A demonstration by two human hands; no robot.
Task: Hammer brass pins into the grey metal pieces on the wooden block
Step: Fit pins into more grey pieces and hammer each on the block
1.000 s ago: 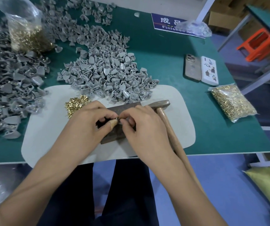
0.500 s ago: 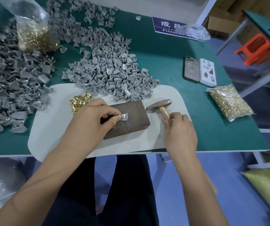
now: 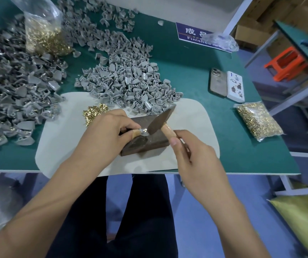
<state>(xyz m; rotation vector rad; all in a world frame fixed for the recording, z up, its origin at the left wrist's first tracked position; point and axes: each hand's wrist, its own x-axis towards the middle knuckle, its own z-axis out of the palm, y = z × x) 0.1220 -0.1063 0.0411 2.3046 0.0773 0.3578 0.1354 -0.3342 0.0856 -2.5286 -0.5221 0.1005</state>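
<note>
From the head camera, the wooden block [image 3: 147, 141] lies on a pale mat [image 3: 60, 146] at the near edge of the green table [image 3: 196, 79], close to the centre of the view. The left hand [image 3: 106, 135] comes in from seven o'clock and rests on the block's left part, thumb and forefinger curled to pinch a small grey metal piece [image 3: 143, 131] down on the block's top face; something shiny shows at the piece, too small to tell whether it is a pin. The right hand [image 3: 190, 151] comes in from five o'clock with fingers wrapped round the wooden handle of a hammer [image 3: 161, 121]; the hammer's dark head slants across the block, its lower tip at or just above the pinched piece, and contact cannot be judged. At eleven o'clock from the block a little heap of loose brass pins [image 3: 93, 113] lies on the mat. At twelve o'clock a big pile of grey pieces [image 3: 127, 84] spills onto the mat's far edge, and another pile [image 3: 13, 94] lies toward nine o'clock. A clear bag of pins [image 3: 43, 32] stands at eleven o'clock far back, and a second bag [image 3: 257, 120] lies at three o'clock. Two phones [image 3: 226, 85] lie side by side at two o'clock, with a blue sign [image 3: 194, 34] beyond them at one o'clock.
</note>
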